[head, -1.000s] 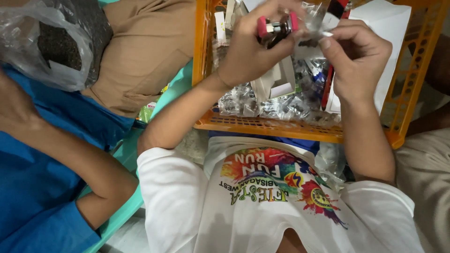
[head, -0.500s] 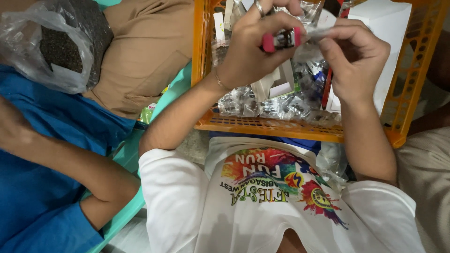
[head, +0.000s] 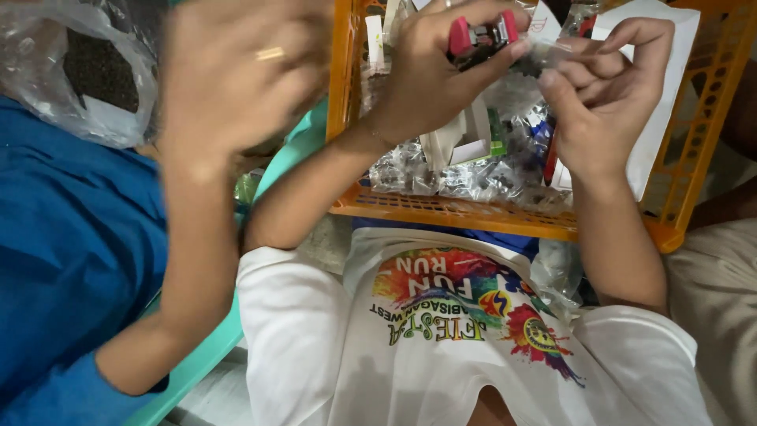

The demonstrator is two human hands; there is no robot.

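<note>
1. Orange perforated plastic crate [head: 473, 213] holds crinkled clear packets [head: 473, 177].
2. Co-worker's raised hand [head: 236, 71], blurred, blocks the view at left.
3. Left hand [head: 430, 75] clamps a pink-handled tool [head: 481, 35].
4. Right hand [head: 607, 95] pinches a clear packet [head: 544, 54] touching the tool.

Orange crate [head: 473, 213]; clear bag of dark grains [head: 87, 75]; blue sleeve [head: 63, 260].

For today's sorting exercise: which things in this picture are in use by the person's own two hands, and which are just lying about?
In use:
- left hand, gripping a pink-handled tool
- right hand, pinching a small clear packet

Lying about:
- orange crate
- clear packets inside it
- white card box
- plastic bag of dark grains
- neighbour's raised hand
</note>
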